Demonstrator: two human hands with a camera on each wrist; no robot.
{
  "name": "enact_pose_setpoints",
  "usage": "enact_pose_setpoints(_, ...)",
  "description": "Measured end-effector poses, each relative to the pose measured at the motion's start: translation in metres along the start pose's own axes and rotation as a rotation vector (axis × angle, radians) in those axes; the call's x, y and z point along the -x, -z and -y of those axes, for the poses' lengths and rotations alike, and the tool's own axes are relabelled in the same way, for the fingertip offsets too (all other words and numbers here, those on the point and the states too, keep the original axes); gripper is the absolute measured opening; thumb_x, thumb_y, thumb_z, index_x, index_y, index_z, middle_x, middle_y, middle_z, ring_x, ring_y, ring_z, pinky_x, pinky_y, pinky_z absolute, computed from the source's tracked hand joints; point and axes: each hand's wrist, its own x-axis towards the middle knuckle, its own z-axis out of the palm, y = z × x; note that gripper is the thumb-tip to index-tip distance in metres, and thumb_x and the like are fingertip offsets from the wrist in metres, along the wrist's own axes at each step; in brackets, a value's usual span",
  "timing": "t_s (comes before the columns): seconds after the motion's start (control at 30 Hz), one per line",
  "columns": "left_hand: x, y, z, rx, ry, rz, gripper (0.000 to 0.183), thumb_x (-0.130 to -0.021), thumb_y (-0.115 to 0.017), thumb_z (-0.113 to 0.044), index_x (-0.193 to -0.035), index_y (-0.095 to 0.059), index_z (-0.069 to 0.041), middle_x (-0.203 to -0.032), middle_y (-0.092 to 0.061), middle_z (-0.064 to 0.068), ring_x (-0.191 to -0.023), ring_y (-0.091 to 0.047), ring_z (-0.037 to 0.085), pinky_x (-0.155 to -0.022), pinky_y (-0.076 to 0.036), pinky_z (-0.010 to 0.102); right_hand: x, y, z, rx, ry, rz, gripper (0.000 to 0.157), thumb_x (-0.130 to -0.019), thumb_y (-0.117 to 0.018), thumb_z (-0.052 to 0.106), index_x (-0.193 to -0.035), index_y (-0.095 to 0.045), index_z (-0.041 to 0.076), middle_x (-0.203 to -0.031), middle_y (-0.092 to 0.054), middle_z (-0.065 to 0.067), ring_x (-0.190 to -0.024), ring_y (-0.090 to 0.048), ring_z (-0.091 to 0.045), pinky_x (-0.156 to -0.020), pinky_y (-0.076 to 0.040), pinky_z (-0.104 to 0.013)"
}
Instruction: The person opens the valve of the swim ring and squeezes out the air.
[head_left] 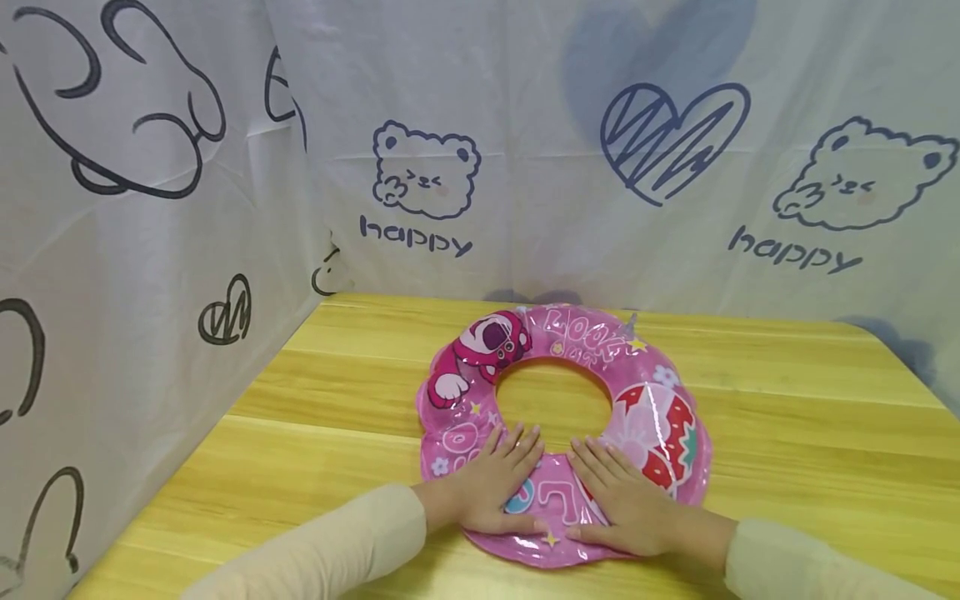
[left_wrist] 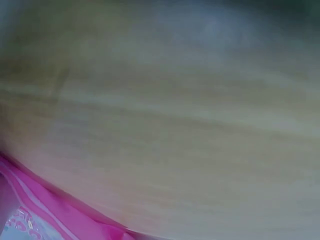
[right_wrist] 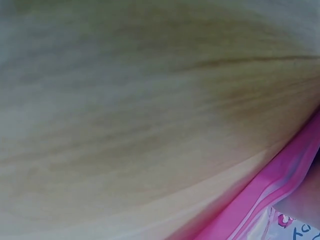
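Note:
A pink inflatable swim ring (head_left: pixel 577 329) lies flat on the wooden table, printed with a bear, a strawberry and letters. On its near side my left hand (head_left: pixel 495 483) rests palm down, fingers straight and pointing toward the ring's hole. My right hand (head_left: pixel 626 500) lies flat on the same near part, to the right, its thumb close to the left thumb. A small clear valve (head_left: pixel 632 323) sticks up at the ring's far right. In the left wrist view only the ring's pink edge (left_wrist: pixel 60 210) shows; the right wrist view likewise catches its edge (right_wrist: pixel 255 195).
The yellow wood-grain table (head_left: pixel 315 392) extends around the ring on all sides. Behind it hangs a white cloth (head_left: pixel 540 208) with bear and heart drawings. Another cloth (head_left: pixel 150 250) closes off the left side, along the table's edge.

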Motion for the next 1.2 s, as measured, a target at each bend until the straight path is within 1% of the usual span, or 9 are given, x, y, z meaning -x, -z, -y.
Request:
enact_pose_setpoints(0.07,0.0,0.0,0.001,0.055,-0.003,-0.001,0.094,-0.085,-0.043,-0.066,-0.149,-0.012,-0.003,-0.156,-0.003,0.015,-0.144,0.001,0.032,-0.116,0.001,0.052,0.0,0.0,-0.001,0.002,0.0,0.003,0.084,-0.089,-0.043,0.06,-0.142,-0.03,-0.004,-0.151,-0.026,-0.021,-0.139,-0.023,-0.04,-0.104,0.024,-0.01)
enact_pose_setpoints(0.13,0.0,0.0,0.002,0.057,-0.008,-0.01,0.095,-0.085,-0.043,-0.066,-0.149,-0.012,-0.003,-0.156,-0.003,0.015,-0.144,0.001,0.032,-0.116,0.001,0.052,0.0,0.0,-0.001,0.002,-0.001,0.004,0.084,-0.089,-0.043,0.06,-0.142,-0.029,-0.004,-0.151,-0.026,-0.021,-0.139,-0.022,-0.04,-0.104,0.024,-0.01)
enact_pose_setpoints(0.37,0.0,-0.003,-0.001,-0.088,0.004,-0.031,0.097,-0.084,-0.039,-0.071,-0.149,-0.012,-0.003,-0.156,-0.003,0.015,-0.145,0.0,0.032,-0.117,-0.002,0.051,-0.001,-0.001,-0.002,-0.003,-0.006,0.001,0.085,-0.089,-0.043,0.061,-0.143,-0.029,-0.003,-0.151,-0.024,-0.022,-0.14,-0.021,-0.04,-0.105,0.024,-0.01)
enact_pose_setpoints(0.5,0.0,-0.004,0.0,-0.129,0.001,-0.042,0.099,-0.083,-0.037,-0.072,-0.149,-0.01,-0.003,-0.156,-0.002,0.016,-0.145,-0.001,0.033,-0.117,-0.003,0.05,-0.001,-0.001,-0.002,0.011,0.008,-0.008,0.085,-0.089,-0.043,0.061,-0.142,-0.03,-0.004,-0.15,-0.025,-0.023,-0.139,-0.022,-0.04,-0.105,0.024,-0.011)
enact_pose_setpoints(0.6,0.002,-0.003,0.003,-0.12,-0.036,-0.085,0.099,-0.084,-0.04,-0.07,-0.149,-0.008,-0.002,-0.156,-0.002,0.018,-0.144,-0.001,0.035,-0.117,-0.006,0.048,-0.001,-0.002,-0.001,0.017,0.027,-0.019,0.085,-0.089,-0.044,0.06,-0.141,-0.031,-0.005,-0.149,-0.027,-0.023,-0.138,-0.024,-0.041,-0.105,0.024,-0.011)
enact_pose_setpoints(0.73,0.004,0.002,0.007,-0.136,-0.125,-0.149,0.096,-0.086,-0.043,-0.064,-0.149,-0.006,-0.002,-0.156,-0.002,0.019,-0.144,-0.003,0.036,-0.117,-0.009,0.045,0.0,-0.002,-0.002,-0.022,0.025,-0.014,0.085,-0.089,-0.044,0.061,-0.143,-0.029,-0.004,-0.15,-0.026,-0.022,-0.139,-0.022,-0.04,-0.105,0.023,-0.01)
enact_pose_setpoints(0.93,0.005,0.015,0.008,-0.34,-0.248,-0.204,0.088,-0.087,-0.04,-0.064,-0.148,-0.019,-0.003,-0.156,-0.014,0.016,-0.144,-0.013,0.034,-0.117,-0.016,0.045,0.004,-0.001,-0.007,-0.021,0.024,-0.011,0.086,-0.088,-0.042,0.062,-0.144,-0.028,-0.001,-0.152,-0.024,-0.02,-0.139,-0.021,-0.04,-0.106,0.022,-0.009)
enact_pose_setpoints(1.03,0.007,0.022,0.009,-0.387,-0.265,-0.208,0.086,-0.087,-0.039,-0.065,-0.147,-0.024,-0.005,-0.155,-0.018,0.015,-0.144,-0.015,0.032,-0.117,-0.016,0.045,0.006,0.0,-0.012,0.009,0.045,-0.022,0.085,-0.088,-0.042,0.063,-0.144,-0.029,0.0,-0.151,-0.026,-0.019,-0.138,-0.023,-0.04,-0.106,0.021,-0.01)
enact_pose_setpoints(1.2,0.007,0.03,0.016,-0.399,-0.241,-0.159,0.088,-0.086,-0.037,-0.068,-0.147,-0.023,-0.007,-0.156,-0.016,0.013,-0.144,-0.012,0.031,-0.117,-0.013,0.045,0.012,0.002,-0.024,0.067,0.103,-0.042,0.085,-0.088,-0.043,0.063,-0.143,-0.03,0.001,-0.151,-0.027,-0.018,-0.137,-0.026,-0.039,-0.108,0.019,-0.011)
